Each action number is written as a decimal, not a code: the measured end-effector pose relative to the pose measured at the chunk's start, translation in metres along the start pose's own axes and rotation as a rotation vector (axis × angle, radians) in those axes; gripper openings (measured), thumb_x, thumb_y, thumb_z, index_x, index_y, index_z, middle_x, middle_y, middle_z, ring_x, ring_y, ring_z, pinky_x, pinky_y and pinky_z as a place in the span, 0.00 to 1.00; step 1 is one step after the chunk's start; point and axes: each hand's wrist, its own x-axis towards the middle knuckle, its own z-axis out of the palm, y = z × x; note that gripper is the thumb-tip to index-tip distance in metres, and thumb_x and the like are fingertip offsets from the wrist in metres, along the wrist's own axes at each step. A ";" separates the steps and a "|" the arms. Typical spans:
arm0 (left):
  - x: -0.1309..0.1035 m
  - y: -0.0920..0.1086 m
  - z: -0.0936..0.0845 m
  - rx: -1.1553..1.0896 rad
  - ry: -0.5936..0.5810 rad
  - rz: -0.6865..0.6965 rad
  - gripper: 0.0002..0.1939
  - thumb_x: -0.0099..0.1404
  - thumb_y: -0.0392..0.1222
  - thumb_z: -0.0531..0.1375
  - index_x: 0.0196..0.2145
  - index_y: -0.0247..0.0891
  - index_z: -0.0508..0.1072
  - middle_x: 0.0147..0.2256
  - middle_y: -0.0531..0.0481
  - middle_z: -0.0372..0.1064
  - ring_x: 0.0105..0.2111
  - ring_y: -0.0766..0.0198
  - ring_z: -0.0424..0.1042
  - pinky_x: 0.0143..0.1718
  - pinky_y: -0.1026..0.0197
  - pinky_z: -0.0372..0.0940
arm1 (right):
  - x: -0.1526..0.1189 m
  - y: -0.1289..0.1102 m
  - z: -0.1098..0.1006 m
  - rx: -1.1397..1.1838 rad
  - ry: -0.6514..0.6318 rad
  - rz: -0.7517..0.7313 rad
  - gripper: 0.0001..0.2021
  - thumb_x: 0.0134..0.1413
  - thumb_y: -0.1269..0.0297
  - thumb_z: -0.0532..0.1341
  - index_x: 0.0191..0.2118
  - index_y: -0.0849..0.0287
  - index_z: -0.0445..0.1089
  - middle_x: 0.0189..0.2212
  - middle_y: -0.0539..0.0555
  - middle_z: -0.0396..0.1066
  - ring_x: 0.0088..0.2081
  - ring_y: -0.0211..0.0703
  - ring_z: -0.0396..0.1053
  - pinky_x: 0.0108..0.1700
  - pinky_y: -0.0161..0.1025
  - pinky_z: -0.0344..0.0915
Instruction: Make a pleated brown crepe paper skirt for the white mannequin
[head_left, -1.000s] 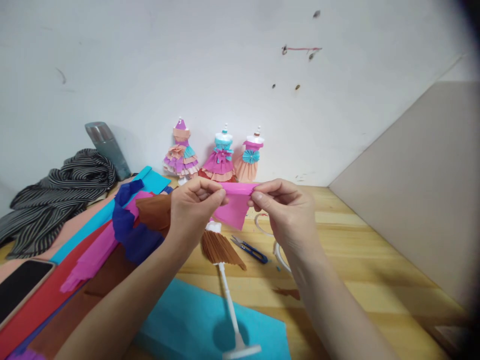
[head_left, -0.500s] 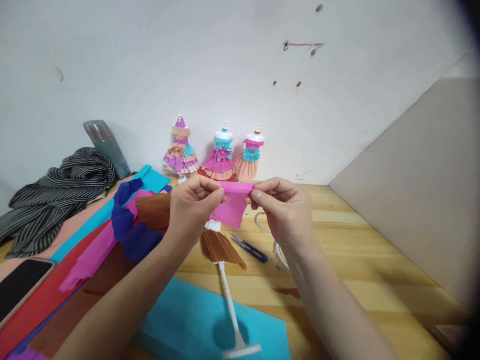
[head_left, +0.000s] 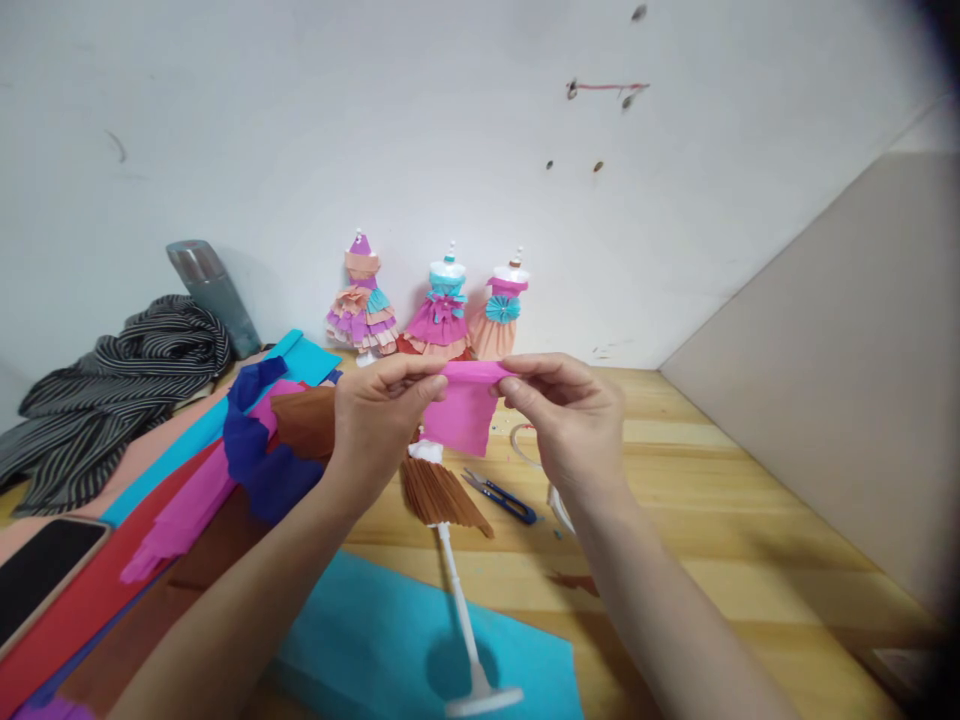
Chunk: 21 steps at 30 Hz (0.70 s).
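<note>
A small piece of pink crepe paper point(head_left: 461, 415) hangs between my two hands, its top edge folded over into a narrow band. My left hand point(head_left: 379, 405) pinches the left end of that band between thumb and fingers. At the right end, my right hand point(head_left: 562, 410) pinches it the same way. Below the paper lies a small white dress-form stand point(head_left: 461, 600) on its side, wearing a pleated brown paper skirt point(head_left: 446, 495). Blue-handled thread snips point(head_left: 501, 496) rest just right of the skirt.
Three small dress forms in paper dresses point(head_left: 439, 320) stand against the wall. Rolls of tape point(head_left: 525, 445) lie behind my right hand. A blue sheet point(head_left: 360, 640) is in front. Coloured paper point(head_left: 187, 500), a phone point(head_left: 49, 575), striped cloth point(head_left: 150, 365) and a bottle point(head_left: 214, 295) fill the left.
My left fingers have straightened somewhat along the folded edge and shifted slightly left. More of the pink paper shows between my hands.
</note>
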 end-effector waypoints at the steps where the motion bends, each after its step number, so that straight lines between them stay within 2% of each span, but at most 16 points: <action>1: 0.000 -0.001 -0.001 0.022 -0.006 0.027 0.05 0.51 0.33 0.67 0.28 0.39 0.81 0.24 0.53 0.76 0.23 0.67 0.74 0.26 0.67 0.70 | -0.001 0.000 0.000 -0.020 0.000 -0.014 0.06 0.43 0.69 0.69 0.32 0.55 0.77 0.27 0.50 0.76 0.29 0.40 0.72 0.36 0.41 0.72; 6: 0.002 -0.006 -0.005 0.136 -0.050 0.157 0.05 0.54 0.34 0.66 0.30 0.41 0.81 0.27 0.53 0.77 0.27 0.66 0.75 0.30 0.66 0.70 | -0.001 0.003 -0.002 -0.151 0.008 -0.156 0.05 0.48 0.68 0.68 0.33 0.54 0.77 0.32 0.51 0.76 0.34 0.42 0.73 0.38 0.41 0.71; 10: 0.001 -0.009 -0.007 0.210 -0.054 0.209 0.04 0.56 0.35 0.65 0.29 0.41 0.81 0.26 0.54 0.76 0.26 0.66 0.73 0.29 0.66 0.68 | 0.001 0.006 -0.005 -0.281 -0.015 -0.300 0.03 0.52 0.69 0.65 0.34 0.54 0.76 0.31 0.51 0.75 0.34 0.43 0.72 0.36 0.41 0.69; 12: 0.001 -0.010 -0.006 0.224 -0.040 0.216 0.03 0.56 0.36 0.65 0.28 0.41 0.80 0.25 0.54 0.75 0.26 0.66 0.73 0.29 0.66 0.68 | 0.001 0.006 -0.005 -0.332 -0.010 -0.327 0.03 0.53 0.68 0.64 0.32 0.55 0.76 0.30 0.51 0.75 0.33 0.43 0.72 0.36 0.41 0.69; 15: 0.001 -0.009 -0.005 0.210 -0.020 0.193 0.02 0.56 0.36 0.65 0.28 0.39 0.79 0.25 0.54 0.75 0.25 0.66 0.73 0.29 0.66 0.69 | 0.001 0.004 -0.003 -0.288 -0.005 -0.224 0.01 0.51 0.67 0.65 0.31 0.56 0.74 0.28 0.51 0.75 0.31 0.42 0.73 0.36 0.41 0.69; 18: 0.002 -0.007 -0.003 0.139 -0.009 0.105 0.00 0.54 0.36 0.66 0.26 0.38 0.77 0.23 0.54 0.74 0.25 0.66 0.74 0.28 0.67 0.69 | 0.001 0.002 -0.002 -0.140 -0.019 -0.037 0.02 0.48 0.67 0.67 0.29 0.57 0.73 0.26 0.50 0.76 0.29 0.40 0.73 0.35 0.39 0.70; 21: 0.003 -0.007 -0.001 0.037 -0.003 0.017 0.03 0.50 0.36 0.68 0.24 0.36 0.76 0.22 0.53 0.74 0.23 0.67 0.73 0.26 0.67 0.68 | 0.003 0.000 -0.001 -0.041 -0.029 0.053 0.04 0.43 0.67 0.69 0.26 0.58 0.73 0.24 0.50 0.76 0.26 0.39 0.72 0.32 0.38 0.70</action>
